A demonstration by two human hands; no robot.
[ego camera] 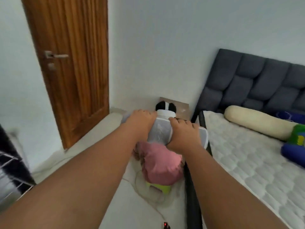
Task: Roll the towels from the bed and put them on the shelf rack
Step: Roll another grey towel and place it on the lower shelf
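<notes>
Both hands, left hand [143, 119] and right hand [183, 133], press a white towel [160, 131] between them, fingers curled over its edges. It sits beside the bed [247, 162], above a pink cloth [160, 164]
</notes>
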